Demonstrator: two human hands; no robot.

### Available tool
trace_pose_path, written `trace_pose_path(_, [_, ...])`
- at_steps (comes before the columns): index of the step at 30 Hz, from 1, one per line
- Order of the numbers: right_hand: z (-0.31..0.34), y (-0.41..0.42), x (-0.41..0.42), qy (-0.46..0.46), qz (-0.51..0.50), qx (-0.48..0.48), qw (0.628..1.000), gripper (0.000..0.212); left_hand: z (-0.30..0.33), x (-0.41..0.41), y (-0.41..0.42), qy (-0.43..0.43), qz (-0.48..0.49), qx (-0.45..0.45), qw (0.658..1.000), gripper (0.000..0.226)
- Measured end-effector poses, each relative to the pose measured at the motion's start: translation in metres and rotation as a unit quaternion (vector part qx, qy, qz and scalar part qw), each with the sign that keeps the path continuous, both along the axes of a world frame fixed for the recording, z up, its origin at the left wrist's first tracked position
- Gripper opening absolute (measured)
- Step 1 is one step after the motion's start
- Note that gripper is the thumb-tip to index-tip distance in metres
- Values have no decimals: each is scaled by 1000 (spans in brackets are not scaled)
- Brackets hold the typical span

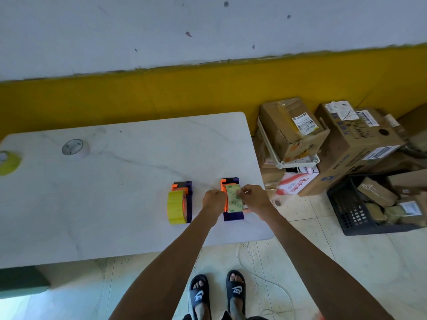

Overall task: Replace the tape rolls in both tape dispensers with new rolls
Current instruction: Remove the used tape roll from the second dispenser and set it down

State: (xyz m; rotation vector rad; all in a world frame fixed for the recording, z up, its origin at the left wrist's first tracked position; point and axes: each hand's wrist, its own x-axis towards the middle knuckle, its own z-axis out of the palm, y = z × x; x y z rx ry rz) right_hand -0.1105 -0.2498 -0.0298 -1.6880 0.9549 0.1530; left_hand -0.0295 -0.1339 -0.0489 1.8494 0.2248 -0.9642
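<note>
Far left lie a yellow roll and a pale roll. Centre: yellow-loaded dispenser. Left hand, closed, braces the right dispenser; right hand pinches its green-printed roll. Risk: the roll seating crooked and jamming.

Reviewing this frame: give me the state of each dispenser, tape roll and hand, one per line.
Left dispenser: on the table, yellow roll mounted.
Right dispenser: on the table, patterned roll in it, both hands on it.
Left hand: closed against that dispenser's left side.
Right hand: fingers pinching the patterned roll.
Pale roll: lying flat, far left, untouched.
Yellow-green roll: lying flat at the table's left edge.
</note>
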Motion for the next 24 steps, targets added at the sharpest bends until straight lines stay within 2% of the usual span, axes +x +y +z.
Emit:
trace_pose_path(3, [-4, -4, -4, 3, 6, -15, 1000, 23, 8, -6, 3, -6, -13, 11, 1000, 9])
trace_pose_path(5, [-7, -6, -12, 13, -10, -10, 1000, 21, 16, -13, 7, -33, -36, 24, 999, 25])
trace_pose_path(10, [-13, -13, -32, 19, -61, 21, 998, 23, 8, -30, 19, -87, -94, 62, 990, 13])
trace_pose_path(15, [-11, -18, -40, -8, -56, 14, 998, 22, -2, -41, 25, -124, -102, 79, 984, 8])
trace_pose_path(17, [-9, -18, -40, -18, -48, 5, 999, 21, -2, -43, 27, -147, -90, 84, 981, 21])
trace_pose_path(20, [-5, -19, -37, -26, -40, -15, 999, 21, 1, -43, 30, -261, -140, 115, 948, 36])
trace_pose_path(22, [-3, -20, -33, -28, -37, -29, 998, 25, 8, -40, 28, -296, -150, 93, 939, 36])
trace_pose_path(24, [7, -19, -28, -46, -30, -50, 997, 25, 21, -36, 20, -294, -140, 40, 945, 23])
